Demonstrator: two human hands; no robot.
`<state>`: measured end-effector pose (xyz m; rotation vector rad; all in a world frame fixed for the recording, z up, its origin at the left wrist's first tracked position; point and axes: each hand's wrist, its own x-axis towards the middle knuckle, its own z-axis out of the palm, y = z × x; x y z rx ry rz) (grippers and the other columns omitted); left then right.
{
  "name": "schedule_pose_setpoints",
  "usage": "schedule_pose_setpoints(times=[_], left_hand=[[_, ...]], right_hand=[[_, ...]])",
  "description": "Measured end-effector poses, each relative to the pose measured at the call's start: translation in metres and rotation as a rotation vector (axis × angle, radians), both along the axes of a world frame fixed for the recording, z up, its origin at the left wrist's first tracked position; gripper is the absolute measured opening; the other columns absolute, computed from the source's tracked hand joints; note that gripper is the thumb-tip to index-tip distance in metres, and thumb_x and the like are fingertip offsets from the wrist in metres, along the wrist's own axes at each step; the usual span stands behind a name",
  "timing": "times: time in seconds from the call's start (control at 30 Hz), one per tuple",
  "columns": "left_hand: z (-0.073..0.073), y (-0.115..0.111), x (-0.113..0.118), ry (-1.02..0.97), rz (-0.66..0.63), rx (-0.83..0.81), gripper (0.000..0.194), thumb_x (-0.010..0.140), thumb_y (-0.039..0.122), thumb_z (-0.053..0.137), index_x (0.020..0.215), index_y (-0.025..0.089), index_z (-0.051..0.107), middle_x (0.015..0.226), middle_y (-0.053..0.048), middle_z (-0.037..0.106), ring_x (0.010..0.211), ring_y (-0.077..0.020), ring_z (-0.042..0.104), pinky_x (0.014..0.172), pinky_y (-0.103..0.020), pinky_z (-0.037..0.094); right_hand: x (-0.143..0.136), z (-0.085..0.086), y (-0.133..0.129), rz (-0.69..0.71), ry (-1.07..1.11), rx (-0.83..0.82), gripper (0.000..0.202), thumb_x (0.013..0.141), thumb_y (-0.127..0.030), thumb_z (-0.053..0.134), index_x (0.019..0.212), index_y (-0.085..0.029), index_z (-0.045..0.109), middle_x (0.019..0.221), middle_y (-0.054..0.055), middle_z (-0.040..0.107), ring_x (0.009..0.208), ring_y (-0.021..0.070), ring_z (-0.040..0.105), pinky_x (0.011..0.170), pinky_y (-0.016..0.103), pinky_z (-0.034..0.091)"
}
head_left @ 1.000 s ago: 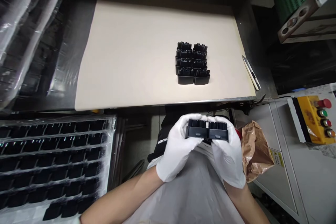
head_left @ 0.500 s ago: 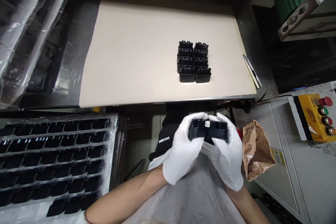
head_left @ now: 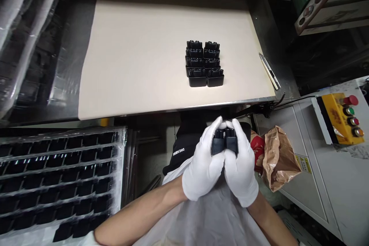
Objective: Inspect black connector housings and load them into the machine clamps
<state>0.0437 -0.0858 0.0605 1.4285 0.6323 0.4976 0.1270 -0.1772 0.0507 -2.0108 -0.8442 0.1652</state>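
Observation:
Both my hands wear white gloves and are held close together over my lap, in front of the table edge. My left hand (head_left: pixel 203 161) is closed around one black plastic part (head_left: pixel 218 144) with upright posts. In my right hand (head_left: pixel 240 163) is a second, similar black plastic part (head_left: pixel 231 143), its fingers wrapped round the outer side. The two parts stand side by side with a thin gap near the top. Several more black parts (head_left: pixel 198 81) of this kind stand in two columns on the beige sheet (head_left: pixel 129 54).
At lower left, a plastic-lined tray (head_left: pixel 122 169) holds rows of black parts. A utility knife (head_left: pixel 269 71) lies at the sheet's right edge. To the right are a brown paper bag (head_left: pixel 278 161), a red packet (head_left: pixel 257 150) and a yellow button box (head_left: pixel 336 119).
My hands have turned the two black parts, so they now show narrower faces, and have drawn closer together. The whole view has shifted slightly.

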Motion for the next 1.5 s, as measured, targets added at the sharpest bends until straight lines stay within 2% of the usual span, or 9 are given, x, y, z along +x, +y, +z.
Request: schedule_pose_setpoints(times=[0.07, 0.3, 0.47, 0.6, 0.7, 0.8, 0.97, 1.17, 1.5], left_hand=[[-0.002, 0.000, 0.000, -0.005, -0.027, -0.006, 0.067, 0.092, 0.013, 0.057, 0.157, 0.020, 0.045, 0.150, -0.010, 0.059, 0.142, -0.0278, 0.053, 0.127, -0.045, 0.035], [-0.006, 0.006, 0.006, 0.002, -0.095, -0.236, 0.074, 0.087, 0.011, 0.057, 0.159, 0.020, 0.043, 0.152, -0.009, 0.057, 0.143, -0.0276, 0.051, 0.127, -0.044, 0.034], [-0.006, 0.014, 0.002, -0.089, -0.226, -0.506, 0.081, 0.087, 0.016, 0.068, 0.161, 0.035, 0.041, 0.157, -0.003, 0.051, 0.142, -0.0289, 0.052, 0.120, -0.044, 0.045], [-0.006, 0.019, -0.005, -0.147, -0.250, -0.341, 0.065, 0.094, 0.030, 0.070, 0.155, 0.039, 0.050, 0.153, -0.002, 0.057, 0.145, -0.0300, 0.049, 0.127, -0.047, 0.034], [-0.006, 0.020, -0.010, -0.181, -0.195, -0.187, 0.053, 0.096, 0.037, 0.068, 0.148, 0.036, 0.060, 0.144, -0.005, 0.064, 0.134, -0.0307, 0.058, 0.122, -0.047, 0.041], [-0.005, 0.018, -0.013, -0.188, -0.084, -0.119, 0.051, 0.091, 0.031, 0.075, 0.142, 0.033, 0.067, 0.133, -0.007, 0.069, 0.121, -0.0293, 0.065, 0.113, -0.045, 0.050], [0.000, 0.014, -0.014, -0.240, 0.057, -0.163, 0.067, 0.075, 0.017, 0.089, 0.138, 0.027, 0.068, 0.118, -0.009, 0.074, 0.110, -0.0274, 0.071, 0.102, -0.040, 0.058], [0.003, 0.013, -0.013, -0.308, 0.057, -0.190, 0.070, 0.073, 0.006, 0.087, 0.136, 0.030, 0.068, 0.114, -0.004, 0.076, 0.106, -0.0208, 0.074, 0.098, -0.031, 0.060], [0.000, 0.015, -0.012, -0.273, 0.058, -0.192, 0.072, 0.070, 0.006, 0.089, 0.135, 0.026, 0.068, 0.115, -0.006, 0.076, 0.106, -0.0223, 0.074, 0.098, -0.033, 0.060]], right_hand=[[0.000, -0.002, -0.002, 0.017, 0.048, -0.042, 0.082, 0.081, -0.004, 0.048, 0.159, -0.029, 0.045, 0.150, 0.005, 0.062, 0.136, 0.0277, 0.062, 0.113, 0.049, 0.056], [0.003, -0.006, -0.011, 0.052, 0.207, -0.106, 0.083, 0.089, -0.009, 0.051, 0.166, -0.032, 0.029, 0.156, 0.004, 0.057, 0.143, 0.0265, 0.056, 0.120, 0.051, 0.049], [0.002, -0.004, -0.022, 0.111, 0.274, -0.060, 0.073, 0.101, -0.025, 0.054, 0.167, -0.036, 0.024, 0.166, 0.002, 0.044, 0.152, 0.0260, 0.045, 0.126, 0.050, 0.041], [-0.002, -0.009, -0.032, 0.017, 0.219, 0.006, 0.065, 0.101, -0.035, 0.060, 0.161, -0.040, 0.037, 0.159, 0.002, 0.053, 0.145, 0.0283, 0.054, 0.121, 0.051, 0.047], [-0.003, -0.009, -0.035, 0.008, 0.188, 0.142, 0.053, 0.099, -0.032, 0.066, 0.151, -0.038, 0.055, 0.147, 0.002, 0.064, 0.134, 0.0274, 0.063, 0.117, 0.049, 0.052], [-0.003, 0.000, -0.032, -0.049, 0.267, 0.242, 0.050, 0.089, -0.024, 0.078, 0.137, -0.035, 0.067, 0.131, 0.003, 0.074, 0.121, 0.0252, 0.070, 0.110, 0.043, 0.058], [0.000, 0.017, -0.024, -0.088, 0.443, 0.354, 0.074, 0.068, -0.011, 0.093, 0.133, -0.033, 0.067, 0.118, 0.002, 0.077, 0.107, 0.0224, 0.075, 0.094, 0.036, 0.065], [0.000, 0.016, -0.021, -0.066, 0.472, 0.358, 0.074, 0.068, -0.006, 0.089, 0.133, -0.034, 0.066, 0.118, 0.002, 0.077, 0.106, 0.0209, 0.075, 0.096, 0.035, 0.063], [0.001, 0.014, -0.020, -0.071, 0.476, 0.355, 0.075, 0.067, -0.005, 0.089, 0.133, -0.032, 0.066, 0.116, 0.003, 0.077, 0.105, 0.0210, 0.075, 0.096, 0.035, 0.064]])
